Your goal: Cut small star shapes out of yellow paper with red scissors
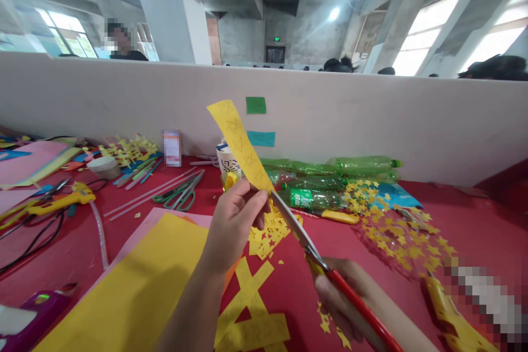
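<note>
My left hand [233, 220] pinches the lower end of a yellow paper strip [239, 140] with stars drawn on it, holding it upright above the red table [474, 231]. My right hand [350, 300] grips red-handled scissors [307, 245]; their blades point up-left and meet the strip's lower edge beside my left thumb. Below them lie yellow paper scraps [268, 231] and cut strips [251, 308].
A yellow sheet [136, 291] on pink paper lies front left. Green plastic bottles [330, 176] and cut yellow stars [396, 231] lie right of centre. A glue gun [61, 201], green scissors [181, 192], cables and a white cup [227, 159] are behind. A white partition [371, 115] bounds the table.
</note>
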Demonstrator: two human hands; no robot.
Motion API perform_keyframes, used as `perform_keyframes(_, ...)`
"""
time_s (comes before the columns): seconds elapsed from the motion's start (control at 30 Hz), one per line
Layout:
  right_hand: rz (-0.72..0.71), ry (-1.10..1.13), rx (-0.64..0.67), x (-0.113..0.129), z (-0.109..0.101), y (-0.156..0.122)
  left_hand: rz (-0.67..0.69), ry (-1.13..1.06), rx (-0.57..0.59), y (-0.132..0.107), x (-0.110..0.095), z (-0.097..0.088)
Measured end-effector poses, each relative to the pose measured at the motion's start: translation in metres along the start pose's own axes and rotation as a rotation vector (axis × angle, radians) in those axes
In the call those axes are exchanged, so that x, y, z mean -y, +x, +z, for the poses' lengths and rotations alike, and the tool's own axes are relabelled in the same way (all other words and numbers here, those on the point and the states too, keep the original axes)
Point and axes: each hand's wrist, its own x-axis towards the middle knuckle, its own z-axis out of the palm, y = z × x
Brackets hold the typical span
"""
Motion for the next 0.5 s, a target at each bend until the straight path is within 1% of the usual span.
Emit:
perform_keyframes(0.17, -0.070, -0.091, 0.092, -0.001, -0.009, -0.005, -0.029, 0.011, 0.111, 0.001, 0.001, -0.012)
perform_keyframes(0.27, -0.084, -0.127, 0.082, 0.003, -0.014, -0.006, -0.053, 0.040, 0.166, 0.001, 0.000, -0.017)
perform_keyframes(0.37, -0.064, -0.106, 0.086, 0.007, -0.016, -0.005, -0.063, 0.058, 0.199, 0.001, -0.001, -0.020)
perform_keyframes(0.47, -0.050, -0.079, 0.089, 0.010, -0.014, -0.007, -0.076, 0.068, 0.218, 0.002, -0.002, -0.021)
perform_keyframes(0.5, -0.043, -0.077, 0.071, 0.010, -0.012, -0.009, -0.082, 0.074, 0.222, 0.002, -0.002, -0.021)
